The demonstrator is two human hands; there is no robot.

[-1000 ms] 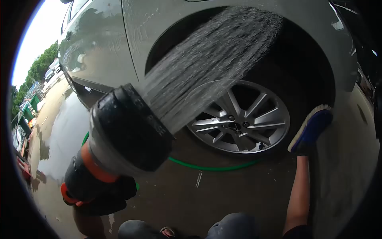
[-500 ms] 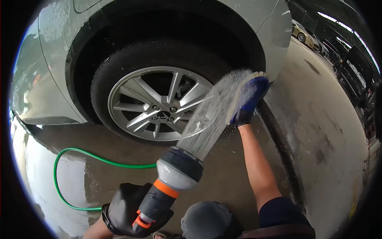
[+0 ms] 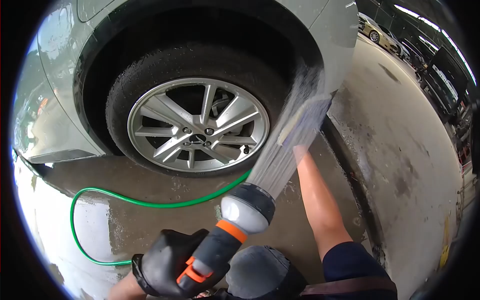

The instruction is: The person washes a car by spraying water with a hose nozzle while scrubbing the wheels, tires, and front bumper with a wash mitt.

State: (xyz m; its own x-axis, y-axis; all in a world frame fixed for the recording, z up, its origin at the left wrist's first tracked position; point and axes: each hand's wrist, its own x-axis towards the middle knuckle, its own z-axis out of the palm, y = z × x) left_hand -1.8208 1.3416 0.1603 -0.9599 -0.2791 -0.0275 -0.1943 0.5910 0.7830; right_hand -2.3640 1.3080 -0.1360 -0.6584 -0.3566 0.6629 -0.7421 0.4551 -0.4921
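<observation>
My left hand (image 3: 170, 262), in a black glove, is closed around the grip of a hose spray nozzle (image 3: 232, 232) with an orange ring and orange lever. A wide fan of water leaves its dark head toward the upper right. Behind that water, my right hand (image 3: 311, 125) is at the tyre's right side with a blue-backed brush (image 3: 295, 125) with pale bristles. Spray blurs the fingers and most of the brush. To their left is the car wheel, with a silver multi-spoke rim (image 3: 200, 131) and a wet black tyre (image 3: 120, 107).
A green hose (image 3: 150, 204) loops over the wet floor (image 3: 75, 175) below the wheel. The car's pale body (image 3: 60, 75) arches over the tyre. A dark floor channel (image 3: 350, 167) runs along the right. Parked cars (image 3: 377, 32) stand farther back.
The nozzle has moved right and slightly down, and its spray now covers the brush and my right hand. The wheel sits slightly farther left in view, and more green hose shows.
</observation>
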